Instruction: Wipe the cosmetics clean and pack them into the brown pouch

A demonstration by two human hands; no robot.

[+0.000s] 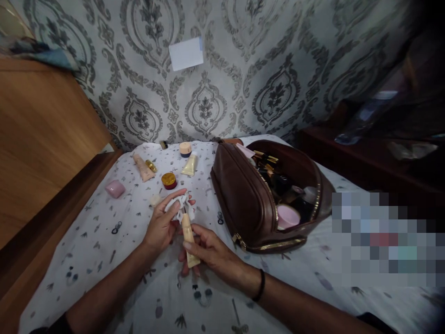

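My right hand (205, 248) is closed around a beige cosmetic tube (188, 239), held tilted with its narrow tip pointing away from me. In my left hand (163, 227) is a crumpled white tissue or wipe (181, 204), pressed around the tube's tip, which it partly hides. Just beyond my hands lies a round jar with a gold lid and dark red base (169, 181). A pale yellow tube (190, 164) stands a little farther off. To the right sits an open brown leather makeup bag (243, 199), with brushes (266, 160) and a pink round container (288, 216) inside.
On the patterned sheet (139, 287) are a pink bottle-like item (115, 189), a peach tube (142, 167), a small gold item (150, 165) and a peach jar with dark base (185, 149). Wooden furniture (45, 139) borders the left. A clear bottle (365, 116) lies right.
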